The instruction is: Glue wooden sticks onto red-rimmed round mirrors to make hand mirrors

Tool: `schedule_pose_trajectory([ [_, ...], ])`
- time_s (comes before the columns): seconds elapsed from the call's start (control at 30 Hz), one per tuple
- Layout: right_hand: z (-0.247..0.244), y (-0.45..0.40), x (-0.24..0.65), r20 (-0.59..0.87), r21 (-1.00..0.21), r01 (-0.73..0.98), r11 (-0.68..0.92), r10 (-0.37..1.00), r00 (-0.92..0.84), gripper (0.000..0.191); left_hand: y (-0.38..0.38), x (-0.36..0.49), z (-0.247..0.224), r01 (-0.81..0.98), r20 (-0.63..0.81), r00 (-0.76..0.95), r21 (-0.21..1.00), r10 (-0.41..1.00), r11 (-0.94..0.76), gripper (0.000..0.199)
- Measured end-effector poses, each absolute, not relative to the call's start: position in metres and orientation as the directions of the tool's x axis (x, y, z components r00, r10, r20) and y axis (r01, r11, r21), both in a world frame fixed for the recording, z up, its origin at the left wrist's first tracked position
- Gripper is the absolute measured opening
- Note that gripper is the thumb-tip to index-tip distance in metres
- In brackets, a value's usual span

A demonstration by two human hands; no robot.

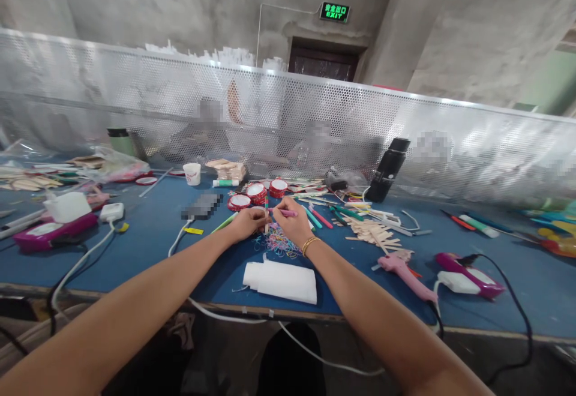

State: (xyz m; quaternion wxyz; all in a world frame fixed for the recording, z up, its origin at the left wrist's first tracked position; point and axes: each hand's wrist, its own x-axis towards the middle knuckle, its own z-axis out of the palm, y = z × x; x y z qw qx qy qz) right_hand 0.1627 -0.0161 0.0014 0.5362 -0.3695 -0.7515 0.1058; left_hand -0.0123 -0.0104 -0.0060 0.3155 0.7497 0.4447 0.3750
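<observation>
Near the middle of the blue table, my left hand (pixel 248 225) pinches a craft stick (pixel 266 205) upright, its upper part coloured. My right hand (pixel 291 223), with a beaded bracelet at the wrist, grips a pink-purple marker pen (pixel 288 212). The pen's tip points left at the stick; whether the two touch, I cannot tell. Beneath both hands lies a loose heap of small coloured rubber bands (pixel 281 243). Closer to me rests a white folded cloth or paper bundle (pixel 283 283). Just beyond my hands sit red-edged rolls of tape (pixel 256 192).
Right of my hands lie more markers (pixel 315 216), scattered wooden sticks (pixel 373 234) and a pink glue gun (pixel 407 273). A black bottle (pixel 387 170) leans near the perforated metal screen (pixel 270 108). Purple power strips (pixel 472 276) and cables sit at the sides. A paper cup (pixel 192 174) stands behind.
</observation>
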Motion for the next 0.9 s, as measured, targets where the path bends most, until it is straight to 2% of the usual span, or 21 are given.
schedule_pose_trajectory([
  [0.9,0.0013,-0.0163,0.1634,0.719,-0.558,0.434,0.707,0.673,-0.173,0.013,-0.0067,-0.0141,-0.0099,0.431,0.303,0.333,0.793,0.893,-0.430,0.046],
])
